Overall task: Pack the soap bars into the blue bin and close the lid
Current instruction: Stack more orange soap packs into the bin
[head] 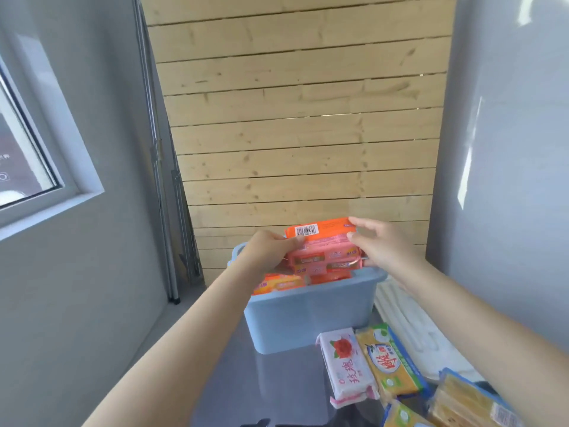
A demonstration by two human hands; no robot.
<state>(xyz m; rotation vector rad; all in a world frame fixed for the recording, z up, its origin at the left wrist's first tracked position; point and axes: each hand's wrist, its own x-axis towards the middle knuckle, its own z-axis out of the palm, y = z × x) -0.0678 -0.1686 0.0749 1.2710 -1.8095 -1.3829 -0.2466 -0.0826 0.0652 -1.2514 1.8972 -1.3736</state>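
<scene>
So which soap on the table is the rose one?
Start at the blue bin. Just in front of it, on the grey table, lies the rose soap: a white and pink wrapper with a red rose, while the packs to its right are yellow.

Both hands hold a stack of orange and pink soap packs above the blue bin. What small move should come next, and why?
Probably lower the stack straight down into the blue bin. The left hand and right hand grip its ends just above the open rim, and other packs already lie inside.
</scene>
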